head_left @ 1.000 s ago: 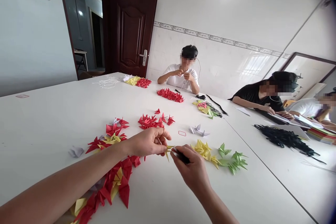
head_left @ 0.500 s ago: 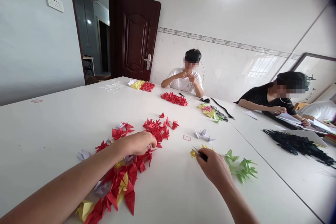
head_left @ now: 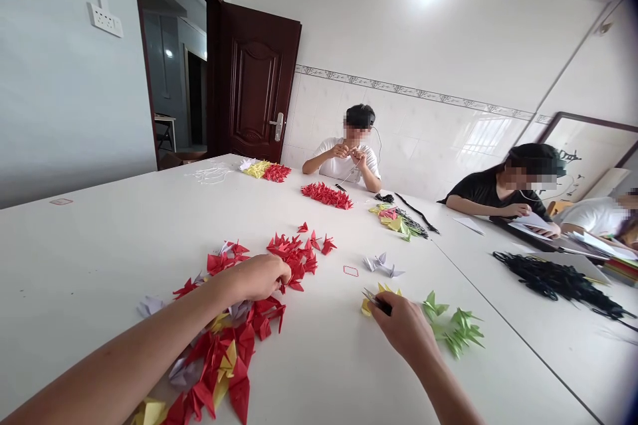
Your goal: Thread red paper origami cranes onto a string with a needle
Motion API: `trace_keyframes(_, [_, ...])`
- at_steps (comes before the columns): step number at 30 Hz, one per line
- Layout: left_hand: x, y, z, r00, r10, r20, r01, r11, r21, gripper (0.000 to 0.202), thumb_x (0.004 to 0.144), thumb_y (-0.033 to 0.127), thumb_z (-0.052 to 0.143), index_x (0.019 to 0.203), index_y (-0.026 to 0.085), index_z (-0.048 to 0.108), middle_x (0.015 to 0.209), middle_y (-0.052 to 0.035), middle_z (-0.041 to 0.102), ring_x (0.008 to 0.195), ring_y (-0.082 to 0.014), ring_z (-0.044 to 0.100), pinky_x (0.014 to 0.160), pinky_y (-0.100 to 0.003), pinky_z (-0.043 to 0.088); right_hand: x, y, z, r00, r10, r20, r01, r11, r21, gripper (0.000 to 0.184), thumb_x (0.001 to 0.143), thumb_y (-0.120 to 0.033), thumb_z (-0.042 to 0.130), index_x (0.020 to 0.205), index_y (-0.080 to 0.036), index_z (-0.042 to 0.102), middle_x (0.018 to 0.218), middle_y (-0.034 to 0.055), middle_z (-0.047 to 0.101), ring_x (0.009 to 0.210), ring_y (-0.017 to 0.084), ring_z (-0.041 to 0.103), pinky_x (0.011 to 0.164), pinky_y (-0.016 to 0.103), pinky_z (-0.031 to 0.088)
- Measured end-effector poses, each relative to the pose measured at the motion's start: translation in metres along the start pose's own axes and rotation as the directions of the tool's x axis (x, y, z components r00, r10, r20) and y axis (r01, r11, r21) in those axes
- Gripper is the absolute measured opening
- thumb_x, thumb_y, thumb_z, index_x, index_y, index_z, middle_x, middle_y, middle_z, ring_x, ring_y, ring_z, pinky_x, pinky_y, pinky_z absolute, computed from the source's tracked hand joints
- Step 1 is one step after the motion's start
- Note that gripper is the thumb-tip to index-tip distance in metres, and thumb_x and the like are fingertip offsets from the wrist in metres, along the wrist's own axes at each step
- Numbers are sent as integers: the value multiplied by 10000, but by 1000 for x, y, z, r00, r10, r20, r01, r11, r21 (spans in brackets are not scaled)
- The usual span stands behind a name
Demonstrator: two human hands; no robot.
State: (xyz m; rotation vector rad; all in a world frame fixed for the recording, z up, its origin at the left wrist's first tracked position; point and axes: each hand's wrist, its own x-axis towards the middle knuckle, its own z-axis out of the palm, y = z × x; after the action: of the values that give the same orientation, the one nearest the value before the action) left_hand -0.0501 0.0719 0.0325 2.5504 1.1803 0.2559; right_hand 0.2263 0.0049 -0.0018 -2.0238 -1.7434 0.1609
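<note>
My left hand [head_left: 266, 275] reaches into a long pile of folded paper cranes, its fingers bent and closed among the red cranes [head_left: 299, 262]. The fingertips are partly hidden, so what they pinch cannot be made out. Below my left forearm the pile goes on with red, yellow and pale purple cranes [head_left: 184, 372]. My right hand [head_left: 401, 322] is closed around black-handled thread snips [head_left: 377, 301], their metal points facing up and left. Yellow paper cranes [head_left: 366, 307] lie just under the snips. Green cranes [head_left: 458, 332] lie to the right of that hand, and pale purple ones [head_left: 383, 265] beyond it.
Across the white table [head_left: 124, 239] a person in a white shirt [head_left: 343, 159] sits behind a row of red cranes [head_left: 326, 195]. Another in black [head_left: 478, 189] handles paper at right. Black cords [head_left: 558, 282] lie near them. A strung bunch [head_left: 399, 222] lies mid-table.
The view has tilted up slightly, so the table sits lower in the picture. Both my hands stay nearly in place over the cranes, the snips still in my right hand.
</note>
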Motion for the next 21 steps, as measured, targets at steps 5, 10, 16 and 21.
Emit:
trace_keyframes(5, [-1, 10, -6, 998, 41, -40, -44, 996, -73, 221, 736, 133, 472, 833, 213, 654, 891, -27, 633, 818, -179, 563, 692, -241, 407, -2, -2, -1, 998, -41, -47, 43, 998, 39, 241, 757, -352, 455, 593, -222, 575, 514, 8, 564, 456, 154, 463, 377, 206, 241])
trace_keyframes(10, [-6, 33, -13, 991, 132, -39, -136, 980, -147, 214, 766, 135, 472, 829, 210, 662, 895, -19, 612, 815, -151, 563, 699, -217, 412, -6, -11, -2, 992, -34, -121, 50, 991, 126, 225, 767, -355, 464, 632, -218, 579, 537, 2, 544, 482, 149, 441, 419, 222, 280])
trace_keyframes(16, [-16, 57, -14, 956, 286, -62, -292, 928, -232, 212, 793, 125, 473, 858, 210, 656, 815, -9, 584, 732, -108, 545, 643, -175, 412, -19, -41, 0, 997, -65, 42, 28, 816, 577, 351, 754, -488, 502, 631, -168, 576, 506, -32, 404, 493, 113, 379, 438, 215, 282])
trace_keyframes(21, [-16, 62, -9, 915, 394, -92, -404, 881, -245, 205, 806, 129, 482, 870, 208, 661, 807, -19, 604, 740, -120, 562, 656, -192, 432, -31, -59, -2, 966, -142, 215, -59, 691, 721, 344, 764, -468, 518, 688, -150, 624, 592, -16, 499, 466, 70, 327, 411, 186, 251])
